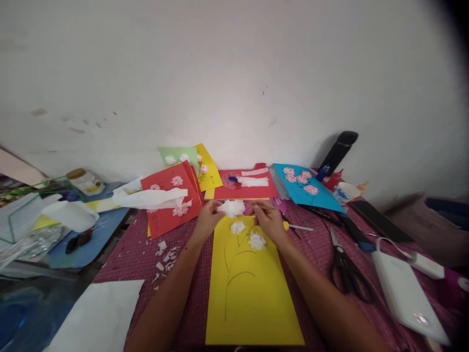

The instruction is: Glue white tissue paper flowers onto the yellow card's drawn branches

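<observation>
Beyond the top edge of the yellow sheet (252, 298), my left hand (209, 220) pinches the left side of a fluffy white paper flower (233, 209). My right hand (269, 220) is closed at the sheet's top right corner, just right of that flower. Its fingertips are pressed together, and I cannot make out what is between them. A drawn stem with curved branches runs up the yellow sheet. Two white paper flowers lie on its upper part, one (238, 227) near the top edge and another (257, 240) beside my right wrist.
Black-handled scissors (348, 274) and a white power bank (406, 293) lie at right. Paper scraps (166, 259) and a white sheet (98, 313) are at left. Behind are a red card (164, 183), a blue card (304, 193), a paper cup (346, 192) and a black bottle (339, 151).
</observation>
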`<action>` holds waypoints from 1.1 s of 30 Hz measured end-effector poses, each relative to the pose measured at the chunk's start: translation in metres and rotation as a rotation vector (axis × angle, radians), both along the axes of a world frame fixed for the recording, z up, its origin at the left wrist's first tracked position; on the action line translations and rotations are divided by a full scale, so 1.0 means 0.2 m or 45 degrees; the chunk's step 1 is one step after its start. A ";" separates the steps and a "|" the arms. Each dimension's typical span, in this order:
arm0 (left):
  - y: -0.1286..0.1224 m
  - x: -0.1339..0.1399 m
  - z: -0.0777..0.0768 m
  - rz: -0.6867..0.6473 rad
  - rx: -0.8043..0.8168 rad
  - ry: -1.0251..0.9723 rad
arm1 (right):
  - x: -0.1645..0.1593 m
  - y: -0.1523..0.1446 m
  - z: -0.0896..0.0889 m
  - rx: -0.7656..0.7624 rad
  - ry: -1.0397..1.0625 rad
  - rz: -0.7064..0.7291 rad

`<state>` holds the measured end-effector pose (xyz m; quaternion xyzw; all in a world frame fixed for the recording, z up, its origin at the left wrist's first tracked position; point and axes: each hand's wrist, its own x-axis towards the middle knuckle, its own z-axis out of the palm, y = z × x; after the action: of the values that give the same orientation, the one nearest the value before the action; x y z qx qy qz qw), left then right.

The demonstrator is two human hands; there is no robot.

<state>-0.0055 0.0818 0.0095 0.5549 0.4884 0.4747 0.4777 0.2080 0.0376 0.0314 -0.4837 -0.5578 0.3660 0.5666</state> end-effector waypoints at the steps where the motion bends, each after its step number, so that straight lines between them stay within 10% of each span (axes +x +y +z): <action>1: -0.01 0.01 0.01 -0.067 -0.043 -0.063 | -0.01 -0.01 0.00 0.017 0.001 0.027; 17: -0.13 0.10 0.09 -0.569 -0.147 -0.155 | -0.08 -0.06 -0.02 0.154 -0.313 0.124; 33: -0.11 0.12 0.08 -0.161 -0.346 -0.443 | -0.06 -0.09 0.05 0.165 -0.187 0.062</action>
<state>0.0189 0.0598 0.0254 0.4246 0.4226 0.4622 0.6538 0.1961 0.0206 0.0406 -0.4580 -0.6317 0.3063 0.5453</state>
